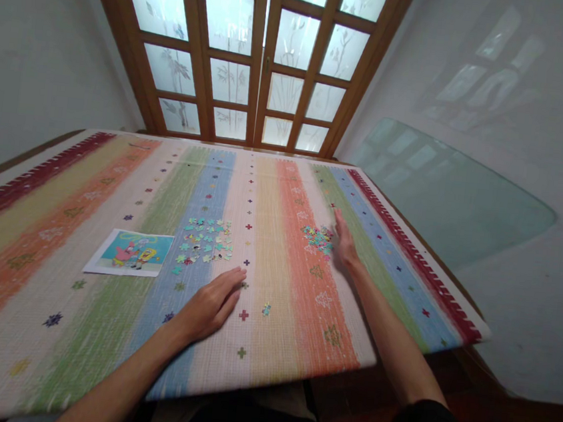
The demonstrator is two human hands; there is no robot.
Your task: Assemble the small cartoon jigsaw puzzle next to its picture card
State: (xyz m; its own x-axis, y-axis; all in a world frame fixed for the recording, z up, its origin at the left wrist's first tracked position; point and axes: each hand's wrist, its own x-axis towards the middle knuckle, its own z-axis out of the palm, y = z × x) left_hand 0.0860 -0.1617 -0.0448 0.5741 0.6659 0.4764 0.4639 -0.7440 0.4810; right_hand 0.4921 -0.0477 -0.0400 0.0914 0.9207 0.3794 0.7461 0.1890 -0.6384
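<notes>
My left hand (211, 304) lies flat and open on the striped cloth, fingers stretched toward a spread of small puzzle pieces (205, 240) just beyond it. My right hand (343, 244) reaches out to the right, fingers extended and open, its side against a small heap of puzzle pieces (316, 237). A single loose piece (266, 309) lies between my two arms. A printed cartoon picture (131, 253) lies flat to the left of the spread pieces.
The table is covered by a rainbow-striped woven cloth (98, 326). Wooden doors with frosted glass panes (258, 54) stand behind it. A sheet of glass (444, 194) leans against the wall on the right. The table's near edge is by my body.
</notes>
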